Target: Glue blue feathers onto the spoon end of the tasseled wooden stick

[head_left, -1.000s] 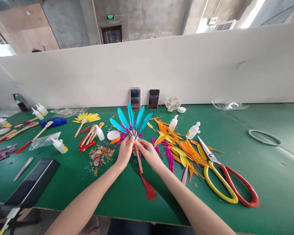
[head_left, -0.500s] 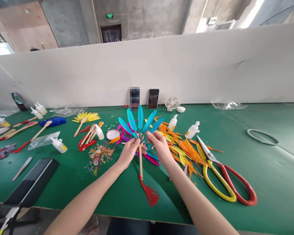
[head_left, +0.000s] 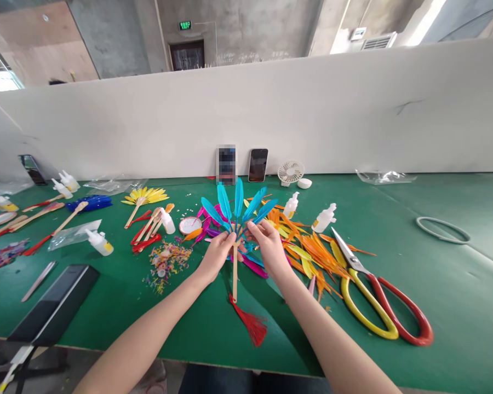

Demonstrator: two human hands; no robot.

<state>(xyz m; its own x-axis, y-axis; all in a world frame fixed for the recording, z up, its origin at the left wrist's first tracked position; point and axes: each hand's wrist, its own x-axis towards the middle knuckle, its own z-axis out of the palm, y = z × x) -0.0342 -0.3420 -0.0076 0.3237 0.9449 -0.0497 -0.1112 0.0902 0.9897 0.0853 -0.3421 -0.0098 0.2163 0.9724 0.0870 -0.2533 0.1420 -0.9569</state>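
Observation:
Between my hands is a feather fan (head_left: 235,273) with a pale wooden handle, upright over the table. Several blue feathers (head_left: 239,198) spread from its head, and a red tassel (head_left: 252,324) hangs from the handle's lower end. My left hand (head_left: 218,253) grips the fan's head from the left, thumb in front and fingers behind. On the right, my right hand (head_left: 267,241) pinches the base of a blue feather at the fan's right side. The fingers partly hide where the feathers meet the wood. Magenta feathers (head_left: 254,267) lie beneath the fan.
Large scissors (head_left: 365,279) lie right of loose orange feathers (head_left: 318,254). Glue bottles (head_left: 324,218) stand at the back right. Left are a yellow feather fan (head_left: 145,197), wooden handles (head_left: 150,227), a glue bottle (head_left: 99,242) and a black box (head_left: 55,303). Phones (head_left: 258,165) lean against the white partition.
The fan's feathered top has tilted slightly to the right, and the tassel end has swung a little left. Both hands keep their hold.

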